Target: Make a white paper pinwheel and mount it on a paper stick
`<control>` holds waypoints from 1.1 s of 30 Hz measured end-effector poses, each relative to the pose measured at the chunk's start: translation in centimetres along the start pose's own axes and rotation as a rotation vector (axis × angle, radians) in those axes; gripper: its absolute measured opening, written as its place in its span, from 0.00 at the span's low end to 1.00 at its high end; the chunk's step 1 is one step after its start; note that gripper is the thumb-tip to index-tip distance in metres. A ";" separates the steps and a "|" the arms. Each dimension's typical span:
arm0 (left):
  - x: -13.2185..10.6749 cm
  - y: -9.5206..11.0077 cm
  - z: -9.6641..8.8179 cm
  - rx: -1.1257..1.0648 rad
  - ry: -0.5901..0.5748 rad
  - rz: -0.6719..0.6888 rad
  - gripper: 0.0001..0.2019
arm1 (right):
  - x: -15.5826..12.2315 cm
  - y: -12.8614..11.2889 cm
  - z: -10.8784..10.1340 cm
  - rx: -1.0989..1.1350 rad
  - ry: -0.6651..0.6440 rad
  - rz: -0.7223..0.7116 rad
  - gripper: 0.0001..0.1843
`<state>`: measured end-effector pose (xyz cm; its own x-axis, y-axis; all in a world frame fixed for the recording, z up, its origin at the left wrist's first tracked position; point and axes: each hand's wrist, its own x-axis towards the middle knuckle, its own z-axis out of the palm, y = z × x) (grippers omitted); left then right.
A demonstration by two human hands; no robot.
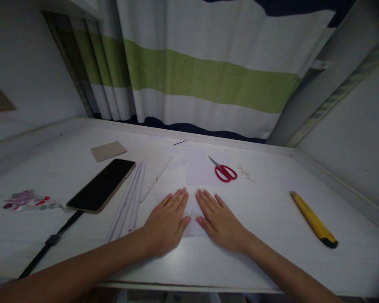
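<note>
A piece of white paper (188, 229) lies on the table under both palms, with a fold or edge line showing between them. My left hand (170, 216) is flat on its left part, fingers stretched out and pointing away. Mirroring it, my right hand (219, 221) presses flat on the right part. The paper's outer edges are mostly hidden by the hands. Just beyond the fingertips is another white sheet (197, 170). Red-handled scissors (225, 171) rest at that sheet's right edge, blades pointing away to the left.
Left of my hands are rolled white paper sticks (128, 202), a thin rod (158, 177), a black-screened phone (102, 185) with charms (28, 200) and a strap, and a grey card (109, 150). Small thin bits (244, 171) lie beyond the scissors. A yellow cutter (314, 219) is far right.
</note>
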<state>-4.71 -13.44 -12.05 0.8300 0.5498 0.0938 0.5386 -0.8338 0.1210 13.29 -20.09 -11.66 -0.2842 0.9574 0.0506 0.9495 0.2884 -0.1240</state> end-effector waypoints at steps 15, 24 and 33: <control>-0.1 0.0 0.1 0.001 0.006 -0.005 0.26 | 0.1 0.1 0.1 -0.001 0.002 -0.008 0.30; -0.1 0.1 0.0 -0.004 0.013 -0.010 0.26 | -0.4 0.4 0.2 -0.004 0.014 0.010 0.30; -0.1 0.2 -0.4 0.000 -0.003 -0.018 0.26 | -1.0 1.2 0.1 -0.011 0.021 0.046 0.30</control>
<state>-4.73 -13.65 -11.68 0.8205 0.5647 0.0884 0.5537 -0.8237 0.1226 14.64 -20.66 -11.93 -0.2378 0.9691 0.0660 0.9628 0.2442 -0.1157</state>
